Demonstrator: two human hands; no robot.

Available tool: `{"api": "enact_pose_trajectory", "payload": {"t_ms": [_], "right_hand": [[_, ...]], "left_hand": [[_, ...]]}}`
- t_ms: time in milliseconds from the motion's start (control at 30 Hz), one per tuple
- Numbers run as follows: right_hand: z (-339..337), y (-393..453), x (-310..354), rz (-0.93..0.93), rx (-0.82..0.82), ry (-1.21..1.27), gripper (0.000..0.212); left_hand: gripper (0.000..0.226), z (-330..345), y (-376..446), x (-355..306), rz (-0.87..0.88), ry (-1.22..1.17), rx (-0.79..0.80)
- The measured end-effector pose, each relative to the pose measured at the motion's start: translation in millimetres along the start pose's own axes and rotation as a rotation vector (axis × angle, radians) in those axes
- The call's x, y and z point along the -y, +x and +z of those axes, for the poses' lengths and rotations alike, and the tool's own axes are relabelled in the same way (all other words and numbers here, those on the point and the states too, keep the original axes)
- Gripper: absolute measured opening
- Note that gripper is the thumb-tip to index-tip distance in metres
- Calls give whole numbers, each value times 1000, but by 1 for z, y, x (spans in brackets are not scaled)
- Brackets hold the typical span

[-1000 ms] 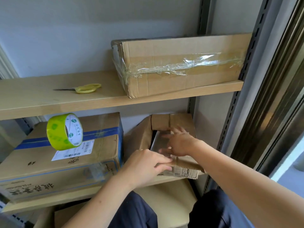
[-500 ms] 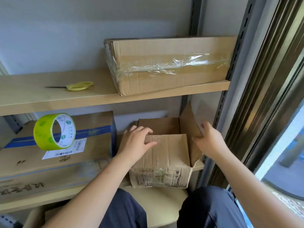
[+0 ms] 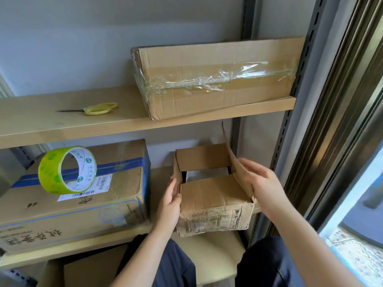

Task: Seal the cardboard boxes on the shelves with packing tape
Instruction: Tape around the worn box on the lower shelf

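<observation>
A small worn cardboard box [image 3: 213,206] stands on the lower shelf, at its right end. Its top flaps are partly open and something pale shows inside. My left hand [image 3: 170,200] presses flat against the box's left side, fingers straight. My right hand [image 3: 263,183] touches the raised right flap with straight fingers. A yellow-green roll of packing tape [image 3: 51,172] stands on edge on the large blue-striped box [image 3: 83,204] to the left.
On the upper shelf [image 3: 72,125] lie yellow-handled scissors [image 3: 99,108] and a long cardboard box [image 3: 217,79] wrapped with clear tape. Metal shelf uprights [image 3: 298,83] and a window frame run down the right. More cardboard sits below the lower shelf.
My left hand slid from the top of the small box down to its left side. The near and far flaps now lie flatter, and my right hand holds up the right flap.
</observation>
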State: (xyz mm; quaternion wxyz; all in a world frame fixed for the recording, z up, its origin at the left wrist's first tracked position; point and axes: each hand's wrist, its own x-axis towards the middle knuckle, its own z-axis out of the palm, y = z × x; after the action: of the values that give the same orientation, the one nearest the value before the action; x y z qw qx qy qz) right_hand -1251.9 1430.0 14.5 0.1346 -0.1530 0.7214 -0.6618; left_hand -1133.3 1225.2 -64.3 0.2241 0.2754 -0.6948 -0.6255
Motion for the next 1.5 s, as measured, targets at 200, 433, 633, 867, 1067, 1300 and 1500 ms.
{"api": "enact_pose_trajectory", "payload": {"t_ms": [200, 433, 633, 867, 1067, 1300, 1500], "right_hand": [[26, -20, -41, -310, 15, -410, 41], [35, -13, -66, -481, -61, -733, 52], [30, -7, -70, -506, -166, -665, 50], [35, -15, -76, -499, -192, -925, 52], [19, -11, -79, -219, -269, -717, 49], [11, -14, -78, -109, -208, -567, 21], [14, -9, -85, 97, -52, -311, 36]], "left_hand": [[89, -11, -7, 14, -428, -55, -91], [74, -28, -9, 6, -631, -447, -174], [21, -33, -32, -7, -449, -509, -443], [29, -9, -55, -60, 42, -567, -255], [91, 25, -49, -31, 176, 499, -38], [65, 29, -33, -32, 59, 829, 20], [93, 14, 13, -39, 96, 1040, 126]]}}
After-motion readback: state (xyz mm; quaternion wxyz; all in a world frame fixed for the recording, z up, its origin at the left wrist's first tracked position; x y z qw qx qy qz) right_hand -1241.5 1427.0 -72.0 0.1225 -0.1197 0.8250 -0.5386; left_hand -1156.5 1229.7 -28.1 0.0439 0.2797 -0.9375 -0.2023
